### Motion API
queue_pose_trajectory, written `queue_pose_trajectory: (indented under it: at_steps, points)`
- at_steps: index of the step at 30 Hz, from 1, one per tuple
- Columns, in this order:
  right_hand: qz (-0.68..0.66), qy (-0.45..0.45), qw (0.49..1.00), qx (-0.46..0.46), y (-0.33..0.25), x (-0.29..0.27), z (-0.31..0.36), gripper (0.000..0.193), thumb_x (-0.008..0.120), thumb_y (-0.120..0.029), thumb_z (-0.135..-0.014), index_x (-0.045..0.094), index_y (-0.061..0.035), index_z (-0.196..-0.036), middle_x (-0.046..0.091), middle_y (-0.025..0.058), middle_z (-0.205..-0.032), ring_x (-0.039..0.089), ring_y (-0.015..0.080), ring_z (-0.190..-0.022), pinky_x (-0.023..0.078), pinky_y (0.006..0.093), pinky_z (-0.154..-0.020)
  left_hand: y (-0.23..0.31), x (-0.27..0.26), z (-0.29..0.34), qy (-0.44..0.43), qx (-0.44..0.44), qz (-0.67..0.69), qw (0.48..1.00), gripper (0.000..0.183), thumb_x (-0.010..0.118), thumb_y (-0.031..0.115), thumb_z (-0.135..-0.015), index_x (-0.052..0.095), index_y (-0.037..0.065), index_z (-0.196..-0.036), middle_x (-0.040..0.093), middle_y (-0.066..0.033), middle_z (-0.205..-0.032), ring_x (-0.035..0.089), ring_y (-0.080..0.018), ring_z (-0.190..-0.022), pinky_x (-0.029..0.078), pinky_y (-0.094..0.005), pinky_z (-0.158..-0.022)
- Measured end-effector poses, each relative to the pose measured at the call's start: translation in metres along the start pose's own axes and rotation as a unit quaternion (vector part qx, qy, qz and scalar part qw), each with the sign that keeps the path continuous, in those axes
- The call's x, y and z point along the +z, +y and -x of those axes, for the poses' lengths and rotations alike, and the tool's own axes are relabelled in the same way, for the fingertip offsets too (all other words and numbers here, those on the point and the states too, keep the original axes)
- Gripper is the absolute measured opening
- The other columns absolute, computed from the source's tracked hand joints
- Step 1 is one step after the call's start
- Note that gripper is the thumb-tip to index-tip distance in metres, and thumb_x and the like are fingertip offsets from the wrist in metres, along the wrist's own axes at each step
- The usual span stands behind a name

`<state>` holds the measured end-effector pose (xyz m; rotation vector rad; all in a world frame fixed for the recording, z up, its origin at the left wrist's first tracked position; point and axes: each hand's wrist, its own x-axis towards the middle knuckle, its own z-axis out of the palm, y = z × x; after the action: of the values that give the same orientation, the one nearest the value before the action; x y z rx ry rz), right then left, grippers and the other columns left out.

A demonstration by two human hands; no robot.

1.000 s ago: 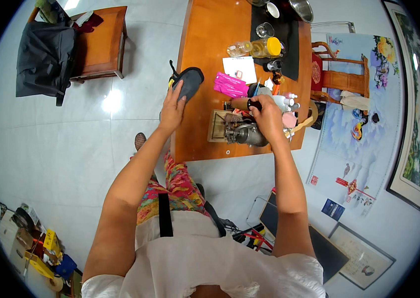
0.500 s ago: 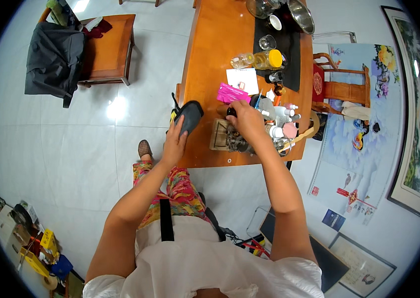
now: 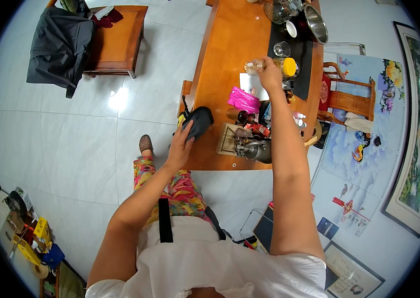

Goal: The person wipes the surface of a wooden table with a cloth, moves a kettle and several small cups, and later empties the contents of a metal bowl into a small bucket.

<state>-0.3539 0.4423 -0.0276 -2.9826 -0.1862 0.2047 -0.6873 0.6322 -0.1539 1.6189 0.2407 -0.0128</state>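
My left hand (image 3: pixel 182 141) lies with stretched, slightly spread fingers against a dark grey pouch (image 3: pixel 201 123) at the table's left edge. My right hand (image 3: pixel 270 79) reaches far up the table. Its fingers are bent down between a clear jar (image 3: pixel 252 67) and a yellow-lidded jar (image 3: pixel 288 66). Their tips are hidden, so whether they grip either jar does not show. Below that hand are a white sheet (image 3: pixel 250 82) and a bright pink packet (image 3: pixel 244 100). A brown bottle with a dark cap (image 3: pixel 237 115) lies beside a small wooden tray (image 3: pixel 227 139).
Metal parts (image 3: pixel 252 149) crowd the near end of the wooden table (image 3: pixel 210 158), partly under my right forearm. A glass cup (image 3: pixel 282 49), a white cup (image 3: pixel 290 30) and a steel bowl (image 3: pixel 316 25) stand farther up. A chair (image 3: pixel 118 42) with a dark jacket is at left.
My right hand has left the brown bottle and moved up the table to the jars. My left hand stays at the pouch, its fingers now looser over it. The view has shifted slightly.
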Motion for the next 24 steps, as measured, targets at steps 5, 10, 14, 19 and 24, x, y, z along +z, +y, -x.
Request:
queue_pose_trajectory:
  at_steps: [5,10,14,19,24]
  points:
    - [-0.020,0.046,0.999,0.008,0.010,-0.017,0.028,0.043,0.072,-0.017,-0.085,0.061,-0.0046,-0.124,0.070,0.0241,-0.109,0.066,0.0409,-0.104,0.051,0.0480,-0.091,0.008,-0.005,-0.006,0.009,0.009,-0.012,1.000,0.058,0.058,0.004,-0.096,0.044,0.014,-0.152,0.033,-0.0264,-0.157,0.037,-0.0441,-0.142,0.031,-0.0435,-0.117]
    - [0.061,-0.015,0.998,0.029,0.069,-0.024,0.057,0.042,0.074,-0.018,-0.081,0.062,-0.0059,-0.119,0.071,0.0240,-0.104,0.068,0.0410,-0.098,0.053,0.0491,-0.085,0.017,0.007,-0.046,0.034,0.029,-0.037,0.998,0.057,0.059,0.003,-0.096,0.045,0.013,-0.150,0.038,-0.0282,-0.152,0.042,-0.0468,-0.136,0.036,-0.0457,-0.113]
    - [0.052,-0.062,0.991,0.108,0.076,-0.018,0.072,0.052,0.078,-0.027,-0.082,0.060,-0.0067,-0.126,0.070,0.0227,-0.117,0.066,0.0404,-0.108,0.052,0.0464,-0.093,0.028,0.003,-0.095,0.047,0.042,-0.068,0.996,0.058,0.063,0.005,-0.094,0.047,0.014,-0.148,0.043,-0.0291,-0.147,0.047,-0.0477,-0.130,0.042,-0.0461,-0.108]
    - [0.044,0.048,0.997,0.028,0.063,-0.028,0.094,0.056,0.075,-0.023,-0.085,0.057,-0.0050,-0.135,0.056,0.0247,-0.137,0.056,0.0420,-0.124,0.046,0.0457,-0.103,0.030,0.003,-0.172,0.035,0.125,-0.111,0.985,0.057,0.068,0.010,-0.092,0.053,0.021,-0.146,0.039,-0.0283,-0.152,0.047,-0.0458,-0.132,0.044,-0.0454,-0.107]
    - [-0.053,0.187,0.968,-0.158,-0.068,-0.063,0.177,0.047,0.070,-0.011,-0.089,0.058,-0.0021,-0.133,0.052,0.0258,-0.141,0.052,0.0427,-0.128,0.043,0.0454,-0.107,0.025,-0.004,-0.180,0.048,0.069,-0.148,0.985,0.055,0.070,0.008,-0.088,0.060,0.026,-0.139,0.032,-0.0270,-0.158,0.043,-0.0421,-0.138,0.042,-0.0434,-0.110]
